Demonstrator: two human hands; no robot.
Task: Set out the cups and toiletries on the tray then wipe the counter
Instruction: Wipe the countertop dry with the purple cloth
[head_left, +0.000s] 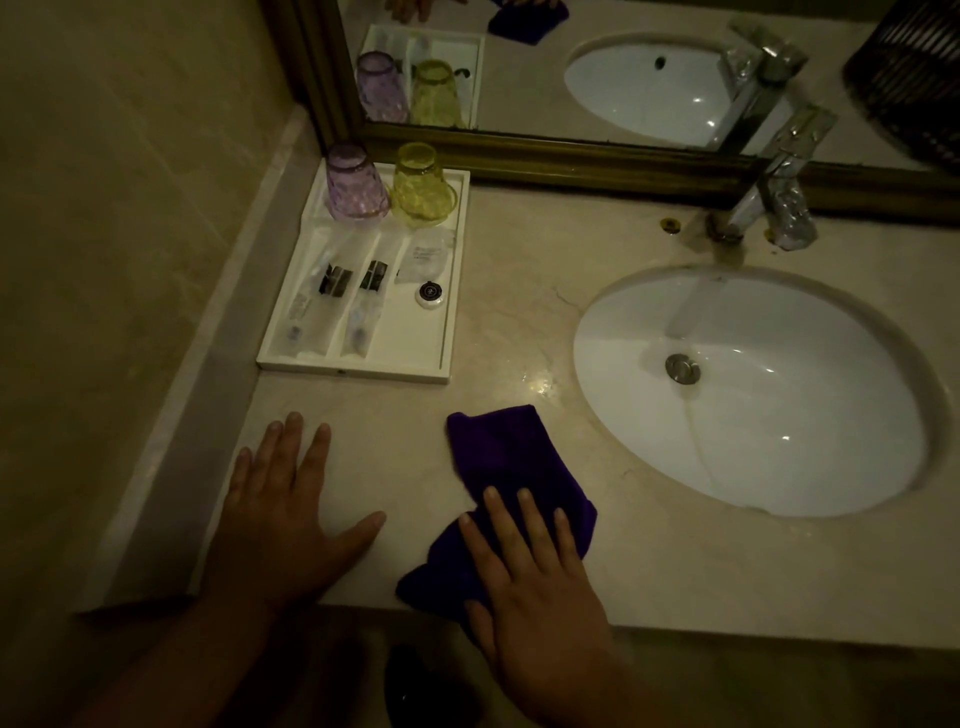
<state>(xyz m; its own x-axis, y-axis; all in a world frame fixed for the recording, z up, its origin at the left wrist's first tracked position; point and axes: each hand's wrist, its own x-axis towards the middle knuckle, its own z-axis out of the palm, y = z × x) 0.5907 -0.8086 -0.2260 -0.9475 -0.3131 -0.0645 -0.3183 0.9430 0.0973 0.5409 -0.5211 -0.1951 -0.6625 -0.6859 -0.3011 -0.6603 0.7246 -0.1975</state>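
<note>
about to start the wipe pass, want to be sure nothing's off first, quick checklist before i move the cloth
1. Cups set out: purple cup and yellow cup stand upside down at the back of the tray. Ok.
2. Toiletries in place: wrapped packets and a small round item lie in the tray. Ok.
3. Cloth under control: right hand lies flat on the purple cloth. Ok.
4. Left hand rests flat on the counter, in the wiping area. Not ok.
5. Counter dryness near the sink: cannot tell in this light.
</note>
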